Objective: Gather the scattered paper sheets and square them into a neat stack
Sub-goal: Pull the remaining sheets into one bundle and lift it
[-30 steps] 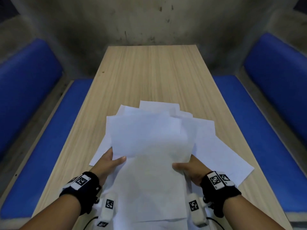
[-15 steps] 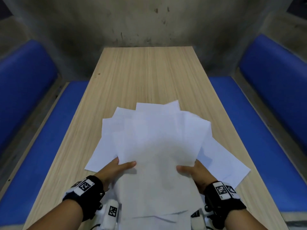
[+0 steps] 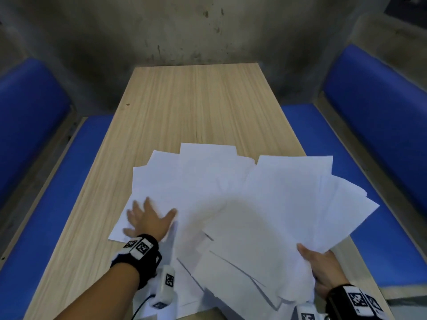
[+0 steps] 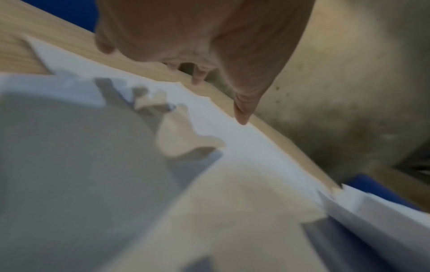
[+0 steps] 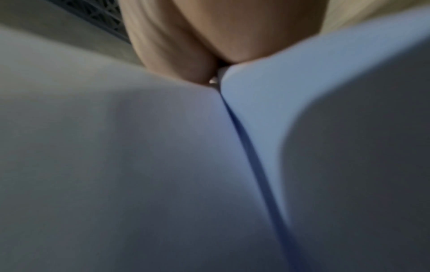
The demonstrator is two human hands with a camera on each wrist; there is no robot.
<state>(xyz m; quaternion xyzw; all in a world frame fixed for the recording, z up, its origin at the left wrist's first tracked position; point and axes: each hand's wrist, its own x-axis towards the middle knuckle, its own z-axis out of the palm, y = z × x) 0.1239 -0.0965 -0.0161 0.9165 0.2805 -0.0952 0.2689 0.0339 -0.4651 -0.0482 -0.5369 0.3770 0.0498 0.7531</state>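
Head view: paper sheets (image 3: 242, 204) under left-hand fingers (image 3: 147, 206).

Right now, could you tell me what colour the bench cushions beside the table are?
Solid blue, no pattern; the bench cushions show best in the head view.

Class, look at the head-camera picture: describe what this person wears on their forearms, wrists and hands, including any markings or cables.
Both forearms are bare, with no sleeves, and both hands are ungloved. The left hand has a black wrist band carrying white squares printed with black code patterns. Below it hangs a white camera unit bearing another code marker and a dark cable. The right hand has a matching black band with the same markers.
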